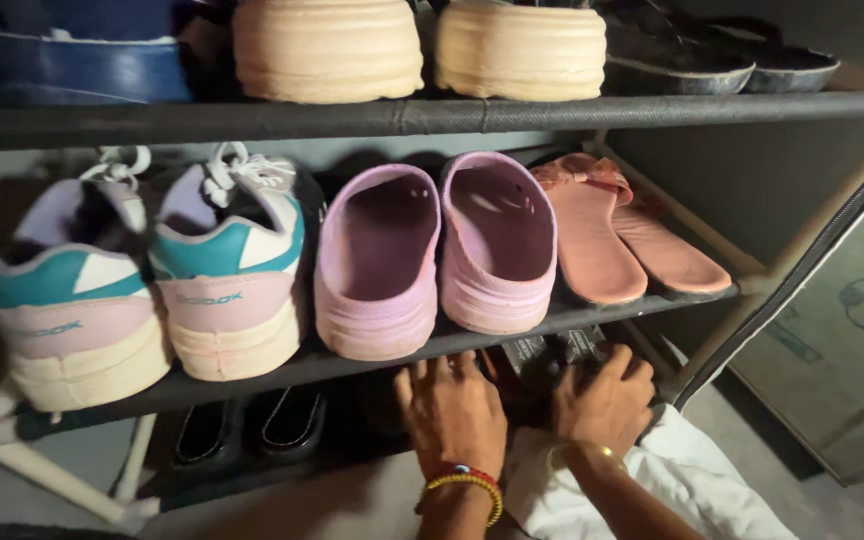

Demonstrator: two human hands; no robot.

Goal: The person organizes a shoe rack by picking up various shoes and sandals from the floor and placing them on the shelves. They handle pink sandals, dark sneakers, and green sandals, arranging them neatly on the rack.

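Both hands, left hand (452, 410) and right hand (602, 400), rest flat, holding nothing.

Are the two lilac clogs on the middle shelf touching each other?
Touching. The head view shows the left lilac clog and right lilac clog pressed side to side.

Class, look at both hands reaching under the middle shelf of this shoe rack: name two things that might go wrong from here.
1. The left hand and right hand reach into the dark lowest tier, where the things there are hard to make out; a fumbled grip seems possible.
2. The lilac rubber clogs overhang the black shelf bar just above the knuckles; a hand lifting might knock them off.
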